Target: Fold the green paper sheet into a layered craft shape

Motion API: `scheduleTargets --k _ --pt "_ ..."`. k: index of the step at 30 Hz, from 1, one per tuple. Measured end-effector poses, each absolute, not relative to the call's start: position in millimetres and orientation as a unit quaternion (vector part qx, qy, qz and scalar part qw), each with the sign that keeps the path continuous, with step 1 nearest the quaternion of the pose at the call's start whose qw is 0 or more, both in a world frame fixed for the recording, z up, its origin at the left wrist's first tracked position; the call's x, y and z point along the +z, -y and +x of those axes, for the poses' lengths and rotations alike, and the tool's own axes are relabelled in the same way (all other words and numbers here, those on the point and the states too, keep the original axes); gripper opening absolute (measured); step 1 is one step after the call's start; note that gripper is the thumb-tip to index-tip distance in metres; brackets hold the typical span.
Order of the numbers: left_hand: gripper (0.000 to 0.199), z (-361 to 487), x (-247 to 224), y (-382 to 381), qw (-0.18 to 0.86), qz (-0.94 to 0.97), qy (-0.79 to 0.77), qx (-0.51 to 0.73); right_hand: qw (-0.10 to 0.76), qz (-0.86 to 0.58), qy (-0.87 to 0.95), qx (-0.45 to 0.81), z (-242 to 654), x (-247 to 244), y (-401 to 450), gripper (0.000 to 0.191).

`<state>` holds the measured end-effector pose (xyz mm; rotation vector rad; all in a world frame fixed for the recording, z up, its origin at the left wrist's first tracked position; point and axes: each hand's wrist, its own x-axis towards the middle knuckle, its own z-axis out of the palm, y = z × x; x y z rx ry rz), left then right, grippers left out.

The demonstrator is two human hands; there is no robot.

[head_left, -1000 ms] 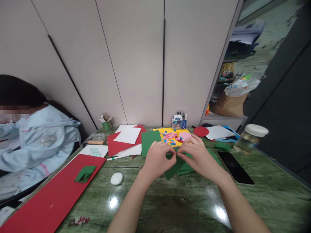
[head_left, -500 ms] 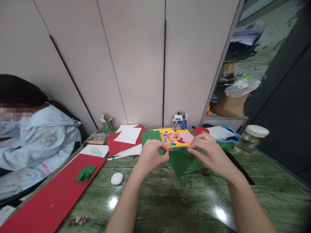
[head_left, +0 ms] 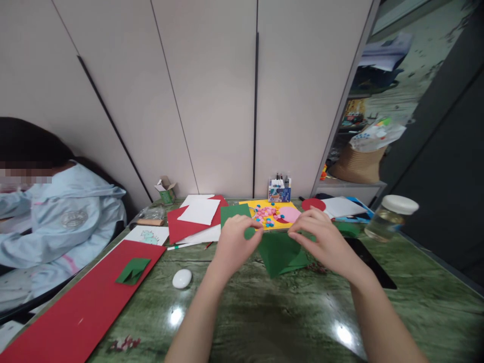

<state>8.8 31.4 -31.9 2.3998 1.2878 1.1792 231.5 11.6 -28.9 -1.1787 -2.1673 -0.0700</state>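
Observation:
A folded green paper hangs point-down between my two hands, above the middle of the table. My left hand pinches its upper left corner between thumb and fingers. At the upper right corner, the thumb and fingertips of my right hand are pinched together on the same paper. Behind my left hand a flat green sheet overlaps a yellow sheet, on which small pink, blue and yellow pieces are spread. A small folded green piece rests on the long red paper at left.
A white oval object lies on the green table. A lidded jar and a black flat object are at right. A pen box stands at the back. A person sits at the far left.
The green paper has shifted slightly left and its lower point has swung left. My right hand has come a little left; my left hand has hardly moved.

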Motion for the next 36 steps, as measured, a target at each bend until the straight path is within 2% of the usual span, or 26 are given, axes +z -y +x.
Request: scheduleTargets --k 8,17,32,36 --pt "0.002 16.4 -38.8 -32.2 0.104 0.827 -0.413 0.366 0.336 -0.452 0.826 -0.033 226.2 -30.5 -13.9 0.006" --pt "0.006 27.5 -46.4 -29.8 0.021 0.859 -0.410 0.307 0.322 -0.448 0.830 -0.087 199.7 -40.3 -12.5 0.008" --pt "0.011 9.0 -40.5 -38.0 0.011 0.844 -0.430 0.319 0.289 -0.506 0.799 -0.148 236.9 -37.4 -22.5 0.006" --pt "0.011 7.6 -43.1 -39.8 0.011 0.844 -0.434 0.316 0.307 -0.520 0.784 -0.145 238.4 -39.2 -23.2 0.007"
